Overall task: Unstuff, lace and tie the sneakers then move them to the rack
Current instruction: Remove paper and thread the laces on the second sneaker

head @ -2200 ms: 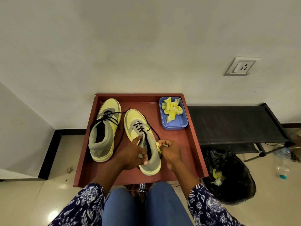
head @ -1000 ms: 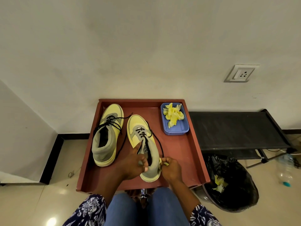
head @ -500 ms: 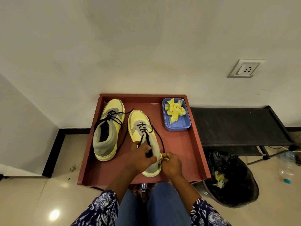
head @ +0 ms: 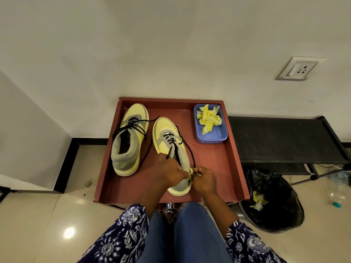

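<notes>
left hand (head: 171, 172): forearm reaching far, fingers curled, gripping the near sneaker's (head: 171, 147) collar | right hand (head: 206, 179): just right of it, fingertips pinching yellow paper (head: 191, 174) | both sleeves at near edge

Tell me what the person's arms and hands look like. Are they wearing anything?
Both bare hands, the left hand and the right hand, wear no gloves, rings or watch. The forearms are uncovered. Further up sit loose dark navy fabric sleeves printed with white flowers and swirls, one on each arm.
</notes>
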Demonstrator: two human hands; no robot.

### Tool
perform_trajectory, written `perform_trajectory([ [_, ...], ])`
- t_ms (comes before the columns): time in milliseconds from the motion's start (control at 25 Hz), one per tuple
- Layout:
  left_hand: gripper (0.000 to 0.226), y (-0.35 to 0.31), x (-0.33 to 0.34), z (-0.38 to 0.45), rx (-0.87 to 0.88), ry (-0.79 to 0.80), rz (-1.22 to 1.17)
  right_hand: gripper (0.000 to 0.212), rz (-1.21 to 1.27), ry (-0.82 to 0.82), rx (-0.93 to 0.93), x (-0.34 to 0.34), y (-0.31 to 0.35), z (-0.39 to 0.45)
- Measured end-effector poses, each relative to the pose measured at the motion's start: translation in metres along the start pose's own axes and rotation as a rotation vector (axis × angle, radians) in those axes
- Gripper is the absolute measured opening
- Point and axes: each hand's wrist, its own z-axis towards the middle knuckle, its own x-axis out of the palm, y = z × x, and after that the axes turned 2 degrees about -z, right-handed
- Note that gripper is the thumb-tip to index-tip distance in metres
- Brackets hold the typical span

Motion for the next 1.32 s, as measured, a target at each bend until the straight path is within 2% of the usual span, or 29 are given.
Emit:
perform_trajectory([
  [240,0.023,0.001,0.000,0.003,-0.029,0.018,0.011,0.030,0.112,-0.062,0.045,0.007,0.002,0.014],
  [480,0.017,0.007,0.001,0.005,-0.030,-0.007,-0.039,0.032,0.252,-0.017,0.007,0.010,0.017,0.045],
  [600,0.016,0.008,0.002,0.002,-0.009,-0.047,-0.073,0.029,0.206,0.020,-0.112,0.009,0.018,0.041],
  [760,0.010,0.012,0.006,0.003,0.023,-0.082,-0.067,0.024,0.197,-0.030,-0.215,0.004,0.003,0.015],
  [960,0.015,0.013,0.007,0.004,-0.003,-0.098,-0.056,0.026,0.246,-0.058,-0.218,0.005,-0.014,-0.003],
  [1120,0.016,0.010,0.004,0.000,0.082,-0.113,-0.028,0.028,0.315,-0.053,-0.189,0.007,-0.002,0.014],
  [1320,0.020,0.014,0.007,0.000,0.091,-0.134,-0.046,0.023,0.157,-0.046,-0.252,0.010,0.026,0.040],
])
